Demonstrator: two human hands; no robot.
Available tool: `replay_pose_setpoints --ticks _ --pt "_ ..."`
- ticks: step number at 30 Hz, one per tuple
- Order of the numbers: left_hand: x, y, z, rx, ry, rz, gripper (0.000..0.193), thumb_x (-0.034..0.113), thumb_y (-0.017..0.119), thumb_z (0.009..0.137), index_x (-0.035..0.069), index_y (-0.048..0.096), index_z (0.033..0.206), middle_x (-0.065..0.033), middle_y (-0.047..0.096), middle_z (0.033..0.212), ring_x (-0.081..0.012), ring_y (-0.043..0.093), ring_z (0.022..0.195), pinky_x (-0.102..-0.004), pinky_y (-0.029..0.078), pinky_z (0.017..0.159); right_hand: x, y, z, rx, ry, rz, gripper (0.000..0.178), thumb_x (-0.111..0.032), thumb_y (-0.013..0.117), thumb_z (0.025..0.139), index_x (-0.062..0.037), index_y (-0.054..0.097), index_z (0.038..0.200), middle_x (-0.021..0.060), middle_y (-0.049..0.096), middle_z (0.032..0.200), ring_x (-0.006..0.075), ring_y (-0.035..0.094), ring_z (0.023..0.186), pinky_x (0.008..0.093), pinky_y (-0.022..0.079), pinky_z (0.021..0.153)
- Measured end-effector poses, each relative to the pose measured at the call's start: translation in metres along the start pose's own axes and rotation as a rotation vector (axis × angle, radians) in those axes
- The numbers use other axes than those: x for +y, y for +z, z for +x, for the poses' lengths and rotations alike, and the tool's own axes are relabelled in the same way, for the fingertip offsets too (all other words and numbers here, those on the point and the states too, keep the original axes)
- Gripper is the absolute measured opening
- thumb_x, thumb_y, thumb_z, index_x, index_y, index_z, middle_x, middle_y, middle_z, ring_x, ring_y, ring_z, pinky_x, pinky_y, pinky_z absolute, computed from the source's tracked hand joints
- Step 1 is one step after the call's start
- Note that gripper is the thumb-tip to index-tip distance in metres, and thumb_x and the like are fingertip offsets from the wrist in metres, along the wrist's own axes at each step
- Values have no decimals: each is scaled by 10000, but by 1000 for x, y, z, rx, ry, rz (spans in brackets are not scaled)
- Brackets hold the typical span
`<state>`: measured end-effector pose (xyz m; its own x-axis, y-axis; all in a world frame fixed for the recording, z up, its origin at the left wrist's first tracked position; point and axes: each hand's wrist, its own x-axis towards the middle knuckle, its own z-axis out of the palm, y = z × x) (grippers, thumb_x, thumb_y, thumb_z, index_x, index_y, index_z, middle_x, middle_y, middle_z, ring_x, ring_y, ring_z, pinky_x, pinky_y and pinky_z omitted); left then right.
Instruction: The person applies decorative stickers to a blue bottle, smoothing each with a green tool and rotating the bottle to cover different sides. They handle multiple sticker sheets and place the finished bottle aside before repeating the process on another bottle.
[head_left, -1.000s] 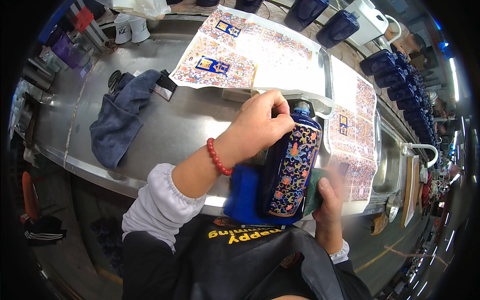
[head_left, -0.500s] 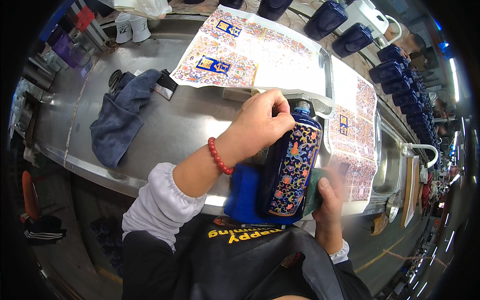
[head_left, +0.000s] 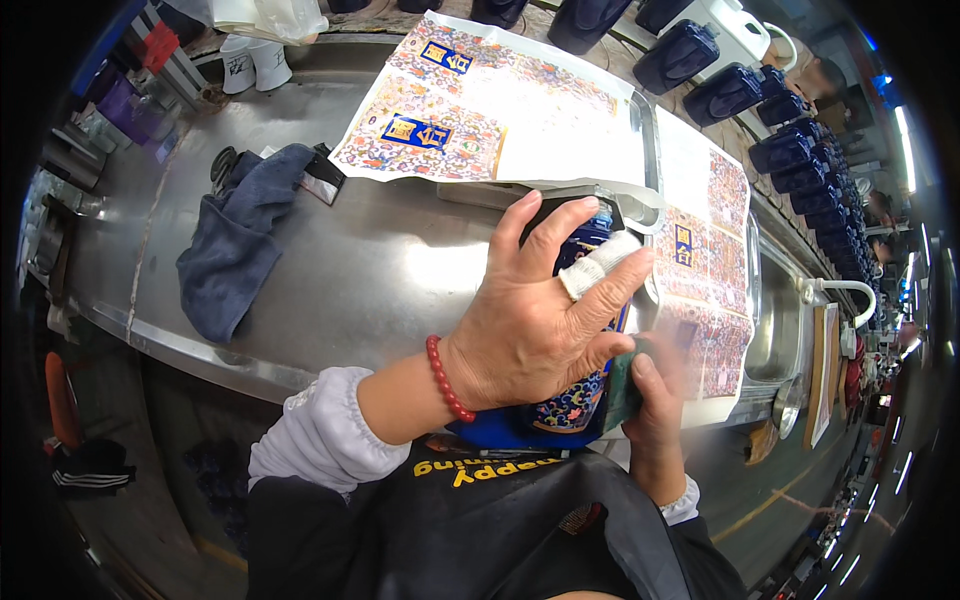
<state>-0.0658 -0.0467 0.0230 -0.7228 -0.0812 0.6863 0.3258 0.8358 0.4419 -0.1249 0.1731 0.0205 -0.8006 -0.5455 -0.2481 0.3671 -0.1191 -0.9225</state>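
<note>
A dark blue bottle (head_left: 565, 412) with a colourful floral pattern leans upright before me, its base on a blue cloth (head_left: 487, 432). Across its front lies my left hand (head_left: 540, 310), fingers spread, a white wrap around the middle finger. That hand hides most of the pattern; part of the neck shows between the fingers. At the bottle's right side, my right hand (head_left: 660, 395) grips a flat dark green piece (head_left: 623, 388), thumb on its near face. Its other fingers are blurred. Behind the bottle, printed floral sheets (head_left: 440, 110) with blue-and-gold labels cover part of the metal worktop (head_left: 350, 270).
A grey-blue towel (head_left: 235, 240) lies crumpled to the left. Rows of dark blue bottles (head_left: 675, 57) line the far side and continue right. A sink (head_left: 775, 335) with a white faucet (head_left: 850, 293) is at the right. Two white cups (head_left: 253, 64) stand at the far left.
My left hand has gone from closed fingers at the bottle's shoulder to spread fingers over its front, covering the pattern. My right hand stays beside the bottle with the green piece.
</note>
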Motion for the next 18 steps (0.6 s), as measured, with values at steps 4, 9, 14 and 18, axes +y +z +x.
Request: replay_pose_setpoints --ticks 4,9,14,18 --pt "6 2 -11 -29 -146 117 672 561 398 1043 26 590 1402 -98 657 1283 -365 439 1362 -554 170 1190 2 -4 1 -24 7 -4 177 -144 623 997 -20 546 1098 69 679 997 111 654 871 257 539 792" --pt "2 0 -23 23 -219 47 651 524 378 1064 14 565 1422 -119 644 1338 -380 444 1366 -568 171 1182 4 -4 1 -18 18 15 163 -134 609 1005 -22 545 1104 61 677 987 106 655 851 253 547 766" --pt "-3 2 -26 43 -230 62 600 511 414 1058 43 625 1368 -104 689 1257 -353 444 1342 -540 191 1183 4 -1 1 -17 2 15 161 -135 609 1007 -24 545 1104 59 677 982 102 655 844 251 549 758" --pt "-5 4 -28 59 -207 108 576 520 441 1045 69 673 1319 -109 701 1223 -328 435 1324 -528 201 1184 7 -5 0 -26 -3 15 169 -142 617 1005 -25 546 1103 62 679 982 103 656 839 250 550 756"
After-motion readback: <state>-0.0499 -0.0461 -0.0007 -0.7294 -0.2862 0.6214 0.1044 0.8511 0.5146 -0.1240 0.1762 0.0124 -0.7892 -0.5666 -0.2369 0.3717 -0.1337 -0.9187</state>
